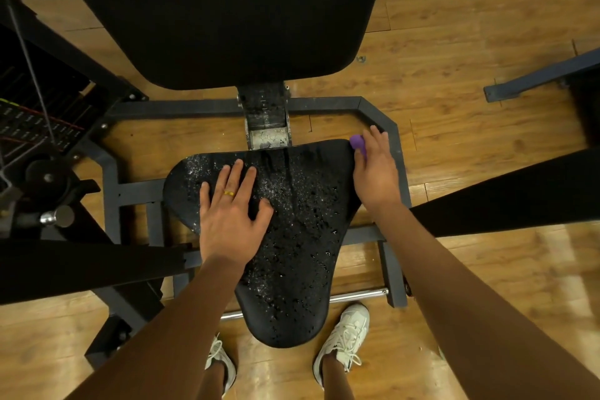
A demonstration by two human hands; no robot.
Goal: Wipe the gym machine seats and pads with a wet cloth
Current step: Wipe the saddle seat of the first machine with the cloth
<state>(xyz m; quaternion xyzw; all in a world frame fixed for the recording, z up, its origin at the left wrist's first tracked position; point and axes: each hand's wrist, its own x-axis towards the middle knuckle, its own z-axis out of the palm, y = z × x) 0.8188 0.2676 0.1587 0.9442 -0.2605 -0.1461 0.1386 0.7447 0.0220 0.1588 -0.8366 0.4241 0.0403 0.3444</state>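
Wood floor (454, 26), left hand (232, 211) on seat (302, 237), right hand (375, 172) (holding cloth (357, 142))

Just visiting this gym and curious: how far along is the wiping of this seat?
Probably midway. The seat glistens with specks and streaks near its back edge, so it looks partly wiped. In hand: the right hand holds a purple cloth at its far right corner, and the left hand rests flat on it. Left: the back pad, which looks dry.

Glossy wooden plank floor (454, 26)
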